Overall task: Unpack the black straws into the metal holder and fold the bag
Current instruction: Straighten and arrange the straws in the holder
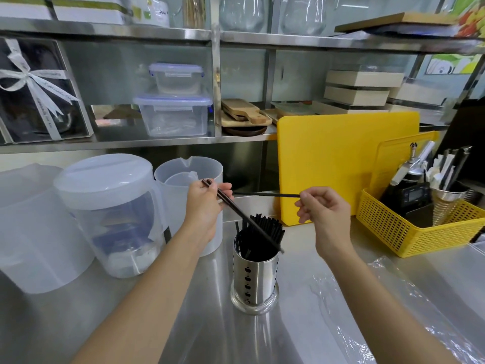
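Observation:
A perforated metal holder (254, 282) stands on the steel counter, packed with several black straws (262, 233). My left hand (203, 203) grips two black straws (236, 208) that slant down to the holder's right rim. My right hand (324, 207) pinches one black straw (265, 194) by its right end; it lies level, pointing left above the holder. The clear plastic bag (388, 298) lies flat and crinkled on the counter at the right, under my right forearm.
Frosted plastic pitchers (110, 214) crowd the counter at the left. A yellow cutting board (341, 158) leans behind the holder. At the right stands a yellow basket (420, 232) with utensils. Shelves with boxes and wooden boards run along the back.

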Action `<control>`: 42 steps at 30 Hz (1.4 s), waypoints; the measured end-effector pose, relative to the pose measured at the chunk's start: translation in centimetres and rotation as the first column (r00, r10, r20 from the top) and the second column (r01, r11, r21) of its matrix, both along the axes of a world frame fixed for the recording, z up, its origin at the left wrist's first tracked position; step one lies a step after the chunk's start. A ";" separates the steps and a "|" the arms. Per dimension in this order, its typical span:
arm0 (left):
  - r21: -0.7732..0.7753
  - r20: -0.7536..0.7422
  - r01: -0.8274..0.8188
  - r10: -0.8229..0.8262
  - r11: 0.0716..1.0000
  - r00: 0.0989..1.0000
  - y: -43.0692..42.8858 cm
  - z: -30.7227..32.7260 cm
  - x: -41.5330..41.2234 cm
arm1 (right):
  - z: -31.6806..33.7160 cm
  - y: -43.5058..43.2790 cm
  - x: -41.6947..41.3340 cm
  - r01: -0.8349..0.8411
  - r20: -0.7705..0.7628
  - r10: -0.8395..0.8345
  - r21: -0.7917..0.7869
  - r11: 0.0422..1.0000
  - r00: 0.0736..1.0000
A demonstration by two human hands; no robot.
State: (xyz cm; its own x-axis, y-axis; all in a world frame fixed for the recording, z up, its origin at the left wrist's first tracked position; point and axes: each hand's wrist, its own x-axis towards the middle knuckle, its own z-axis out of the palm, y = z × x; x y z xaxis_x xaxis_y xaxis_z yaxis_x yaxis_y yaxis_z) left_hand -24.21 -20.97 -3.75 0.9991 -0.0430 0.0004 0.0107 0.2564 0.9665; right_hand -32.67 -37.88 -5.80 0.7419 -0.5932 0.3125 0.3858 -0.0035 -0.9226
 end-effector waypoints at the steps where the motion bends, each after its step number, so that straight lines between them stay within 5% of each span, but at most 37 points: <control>1: -0.017 -0.003 0.001 -0.001 1.000 1.000 -0.1 0.1 -0.2 | -0.1 0.2 -0.1 -0.014 -0.005 0.014 -0.012 1.000 1.000; 10: 0.203 0.207 0.060 -0.103 0.977 0.973 0.4 0.7 -1.0 | 2.1 -0.5 -0.6 -0.018 0.090 0.016 0.017 1.000 0.996; 18: 0.304 0.019 0.522 -0.553 0.797 0.833 -0.7 1.0 -3.4 | 2.9 2.1 0.2 -0.190 -0.137 0.161 -0.237 0.953 0.978; 23: 0.435 0.052 0.527 -0.605 0.730 0.795 -0.9 0.9 -4.4 | 2.2 2.8 0.6 -0.261 -0.220 0.216 -0.202 0.944 0.951; 32: 0.445 0.076 0.585 -0.680 0.678 0.730 -0.3 0.0 -4.0 | 2.3 1.8 0.0 -0.452 -0.278 0.385 -0.243 0.858 0.880; 35: 0.542 0.087 0.476 -0.610 0.693 0.788 -0.7 -0.1 -3.8 | 2.1 2.0 0.0 -0.362 -0.247 0.288 -0.340 0.868 0.925; 37: 0.635 0.294 0.106 -0.366 0.765 0.883 -1.1 -0.7 -3.2 | 1.8 1.9 0.3 -0.256 -0.240 0.168 -0.408 0.876 0.956; 39: 0.467 0.514 -0.237 -0.044 0.852 0.856 -0.6 -0.7 -3.4 | 1.3 1.6 0.5 -0.122 -0.215 0.033 -0.415 0.902 0.976; 42: 0.266 0.451 -0.149 0.014 0.953 0.893 0.0 -0.8 -3.9 | 0.8 1.3 0.3 0.000 -0.132 -0.027 -0.198 0.980 0.991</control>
